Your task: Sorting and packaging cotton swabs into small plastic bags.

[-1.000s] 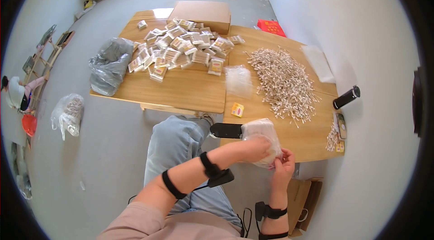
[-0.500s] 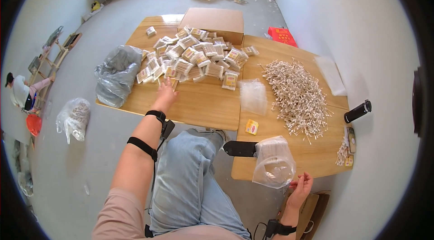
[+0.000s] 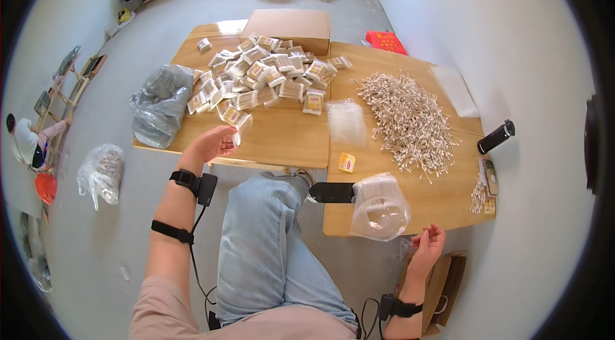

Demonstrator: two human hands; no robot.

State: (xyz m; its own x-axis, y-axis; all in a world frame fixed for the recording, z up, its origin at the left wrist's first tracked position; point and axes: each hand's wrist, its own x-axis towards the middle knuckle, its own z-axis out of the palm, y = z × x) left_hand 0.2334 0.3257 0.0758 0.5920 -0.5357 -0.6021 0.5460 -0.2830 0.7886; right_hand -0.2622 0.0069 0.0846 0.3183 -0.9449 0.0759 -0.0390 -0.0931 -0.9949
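Observation:
My left hand (image 3: 213, 143) is closed on the end of a clear cotton swab packet (image 3: 236, 117) with a yellow label, at the near edge of the left table. Beyond it lies a heap of similar packets (image 3: 269, 71). My right hand (image 3: 428, 251) is held off the near edge of the right table, fingers loosely bent and apart, with nothing visible in it. Close to it, a clear plastic bag (image 3: 382, 209) with its round mouth facing me holds white swabs. This bag sits at the end of a flat black strip (image 3: 332, 193).
Loose cotton swabs (image 3: 410, 122) are piled on the right table, beside clear empty bags (image 3: 346, 122) and a yellow card stack (image 3: 346, 162). A black bottle (image 3: 496, 137) stands by the wall. A grey plastic bag (image 3: 160, 106) and a cardboard box (image 3: 288, 29) flank the packets. Two people sit farther left.
My left hand has drawn back toward me from the heap with a swab packet in it. My right hand stays beside the bag. The whole view has shifted slightly.

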